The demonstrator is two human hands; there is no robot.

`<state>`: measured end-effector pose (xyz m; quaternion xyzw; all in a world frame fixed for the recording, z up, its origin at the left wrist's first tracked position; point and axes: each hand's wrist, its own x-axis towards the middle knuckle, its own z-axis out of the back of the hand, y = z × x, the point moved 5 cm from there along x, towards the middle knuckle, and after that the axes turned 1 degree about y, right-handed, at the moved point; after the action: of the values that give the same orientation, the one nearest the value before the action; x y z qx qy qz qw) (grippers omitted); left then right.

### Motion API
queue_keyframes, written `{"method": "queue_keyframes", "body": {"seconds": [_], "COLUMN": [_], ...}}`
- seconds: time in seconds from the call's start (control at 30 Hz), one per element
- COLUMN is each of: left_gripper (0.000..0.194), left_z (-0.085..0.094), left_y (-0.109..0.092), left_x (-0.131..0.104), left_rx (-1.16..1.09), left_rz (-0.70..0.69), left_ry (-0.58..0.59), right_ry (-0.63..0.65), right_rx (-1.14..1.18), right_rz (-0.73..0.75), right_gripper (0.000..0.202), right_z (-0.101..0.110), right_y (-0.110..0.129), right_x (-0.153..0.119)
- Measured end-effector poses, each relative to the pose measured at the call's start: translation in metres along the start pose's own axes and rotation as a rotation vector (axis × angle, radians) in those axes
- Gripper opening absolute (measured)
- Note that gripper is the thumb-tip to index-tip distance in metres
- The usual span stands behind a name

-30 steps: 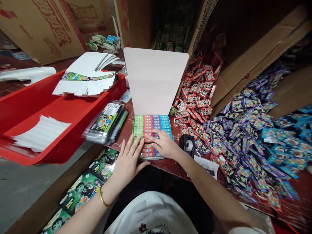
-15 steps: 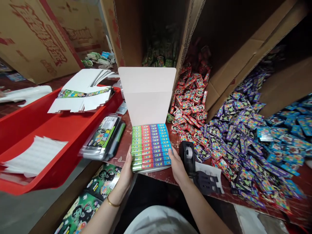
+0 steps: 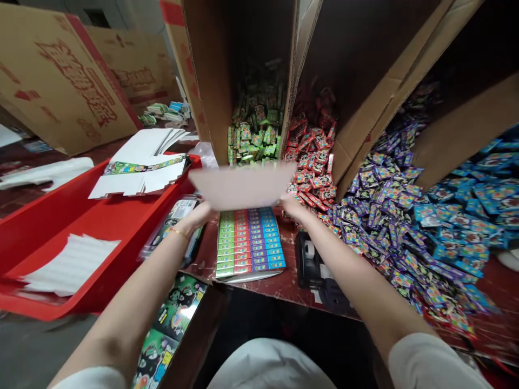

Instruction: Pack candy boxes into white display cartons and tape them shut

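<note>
In front of me a card display box stands on the table, packed with rows of small candy boxes point(image 3: 249, 243) in green, red, purple and blue columns. Its white lid point(image 3: 243, 186), blurred by motion, tilts forward over the far rows. At the lid's left side is my left hand point(image 3: 199, 215), closed on the edge, with the fingertips partly hidden. On the opposite edge my right hand point(image 3: 292, 208) grips the lid in the same way. Both arms reach out past the box's near side.
Loose small boxes lie in heaps: green point(image 3: 255, 140), red point(image 3: 312, 167), purple point(image 3: 385, 216) and blue point(image 3: 478, 210), spilling from cardboard cartons. A red tray point(image 3: 81, 216) with white card sheets stands left. A black tape dispenser point(image 3: 307, 265) sits right of the display box.
Both hands have gone from the sides of the box's near part up to the lid's edges. The lid, upright before, now leans forward. My view has shifted slightly.
</note>
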<state>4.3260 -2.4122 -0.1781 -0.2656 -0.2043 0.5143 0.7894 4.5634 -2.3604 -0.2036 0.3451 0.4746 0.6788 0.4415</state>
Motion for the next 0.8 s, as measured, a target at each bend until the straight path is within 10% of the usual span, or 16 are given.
{"method": "queue_keyframes", "body": {"seconds": [0.13, 0.3, 0.53, 0.8], "left_gripper": [0.087, 0.133, 0.069, 0.064], "left_z": [-0.048, -0.104, -0.095, -0.104], "left_y": [-0.012, -0.030, -0.047, -0.037], "left_x": [-0.057, -0.101, -0.093, -0.119], "left_rx": [0.151, 0.583, 0.635, 0.611], "left_rz": [-0.085, -0.053, -0.084, -0.156], "left_ry": [0.252, 0.158, 0.193, -0.032], "right_ry": [0.187, 0.306, 0.271, 0.187], "right_rx": [-0.331, -0.959, -1.051, -1.059], "right_rz": [0.104, 0.293, 0.268, 0.362], "right_gripper": [0.068, 0.126, 0.071, 0.063], "right_z": [-0.028, -0.085, -0.086, -0.089], "right_y": [-0.011, -0.013, -0.004, -0.008], "right_x": [-0.071, -0.146, -0.140, -0.158]}}
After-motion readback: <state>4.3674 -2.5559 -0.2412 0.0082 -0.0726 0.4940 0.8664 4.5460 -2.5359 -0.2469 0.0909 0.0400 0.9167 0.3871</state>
